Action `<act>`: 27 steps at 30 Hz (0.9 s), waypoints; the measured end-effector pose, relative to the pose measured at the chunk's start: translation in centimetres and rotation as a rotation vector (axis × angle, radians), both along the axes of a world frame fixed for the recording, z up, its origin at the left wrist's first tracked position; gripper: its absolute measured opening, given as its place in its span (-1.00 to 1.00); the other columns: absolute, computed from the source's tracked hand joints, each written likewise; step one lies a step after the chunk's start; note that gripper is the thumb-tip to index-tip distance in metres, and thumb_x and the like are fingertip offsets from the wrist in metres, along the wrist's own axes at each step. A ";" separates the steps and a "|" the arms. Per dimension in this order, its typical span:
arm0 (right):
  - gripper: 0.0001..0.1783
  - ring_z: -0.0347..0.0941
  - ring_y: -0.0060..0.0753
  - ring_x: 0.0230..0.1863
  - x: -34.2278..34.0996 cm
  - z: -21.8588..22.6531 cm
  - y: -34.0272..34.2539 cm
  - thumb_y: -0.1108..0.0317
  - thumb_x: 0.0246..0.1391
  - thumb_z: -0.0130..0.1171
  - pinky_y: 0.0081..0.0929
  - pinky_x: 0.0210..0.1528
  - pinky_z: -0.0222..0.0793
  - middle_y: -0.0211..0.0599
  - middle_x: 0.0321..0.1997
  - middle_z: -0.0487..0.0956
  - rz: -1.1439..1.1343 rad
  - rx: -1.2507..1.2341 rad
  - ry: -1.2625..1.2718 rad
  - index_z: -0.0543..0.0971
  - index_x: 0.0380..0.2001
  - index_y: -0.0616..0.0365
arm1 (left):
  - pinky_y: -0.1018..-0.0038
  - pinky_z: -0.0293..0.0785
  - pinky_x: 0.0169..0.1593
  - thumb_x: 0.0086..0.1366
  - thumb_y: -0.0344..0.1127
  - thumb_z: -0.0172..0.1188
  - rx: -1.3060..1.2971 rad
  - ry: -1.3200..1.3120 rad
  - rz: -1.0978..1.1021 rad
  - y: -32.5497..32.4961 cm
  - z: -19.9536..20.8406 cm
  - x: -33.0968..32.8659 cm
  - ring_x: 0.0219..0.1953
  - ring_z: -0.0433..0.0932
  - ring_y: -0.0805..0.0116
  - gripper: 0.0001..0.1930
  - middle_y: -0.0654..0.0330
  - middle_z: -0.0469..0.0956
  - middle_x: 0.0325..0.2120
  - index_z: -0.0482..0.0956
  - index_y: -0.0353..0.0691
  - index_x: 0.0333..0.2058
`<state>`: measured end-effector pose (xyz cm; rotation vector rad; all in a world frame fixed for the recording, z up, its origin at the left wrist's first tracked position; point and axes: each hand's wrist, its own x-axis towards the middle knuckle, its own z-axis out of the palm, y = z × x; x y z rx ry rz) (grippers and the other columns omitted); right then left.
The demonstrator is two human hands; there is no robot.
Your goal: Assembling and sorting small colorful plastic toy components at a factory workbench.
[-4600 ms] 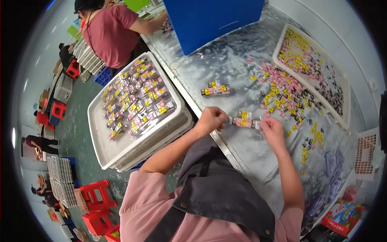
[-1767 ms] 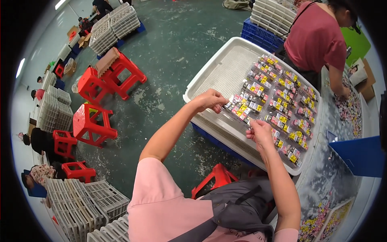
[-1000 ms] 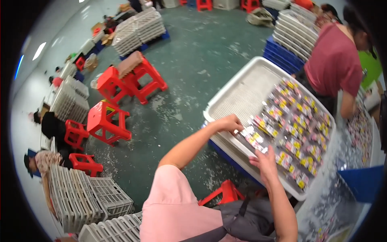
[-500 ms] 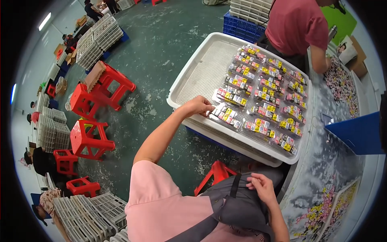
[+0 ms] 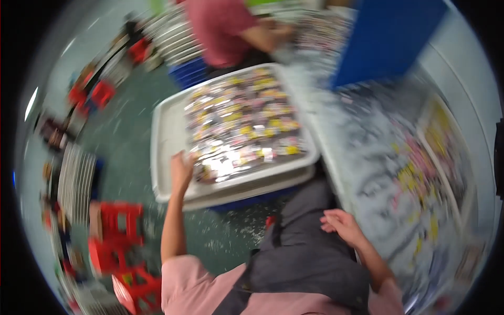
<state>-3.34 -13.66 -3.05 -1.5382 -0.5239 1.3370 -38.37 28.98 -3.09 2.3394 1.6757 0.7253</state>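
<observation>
A white perforated tray [image 5: 169, 126] holds several rows of clear plastic packs [image 5: 241, 113] with small pink, yellow and black pieces inside. My left hand [image 5: 181, 167] is at the near left of the packs, beside the closest shiny one. Motion blur smears its fingers, and I cannot tell whether they touch or grip that pack. Over my dark apron [image 5: 304, 262], my right hand [image 5: 341, 224] hovers with loosely bent fingers and nothing visible in it.
A grey-white table [image 5: 362, 178] runs along the right, with loose pink and yellow pieces [image 5: 415, 178] and a white-rimmed tray [image 5: 438, 157]. A blue panel [image 5: 388, 42] stands on it. Beyond the packs works a person in red [image 5: 223, 31]. Red stools [image 5: 118, 226] stand at left.
My view has swung right, so the tray now appears further left and the table shows more. My left hand is still by the near packs; my right stays over my lap.
</observation>
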 end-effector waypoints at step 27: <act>-0.55 0.52 -0.48 -0.33 2.7 -4.7 -17.6 0.23 0.36 0.04 -0.50 -0.25 0.53 -0.15 -0.14 0.59 -0.673 0.250 0.283 0.35 0.17 0.30 | -0.17 -0.21 0.40 0.44 0.12 -0.15 0.048 0.207 0.059 -8.1 -4.1 9.7 0.44 -0.16 -0.31 -0.26 -0.29 -0.09 0.39 0.08 -0.42 0.34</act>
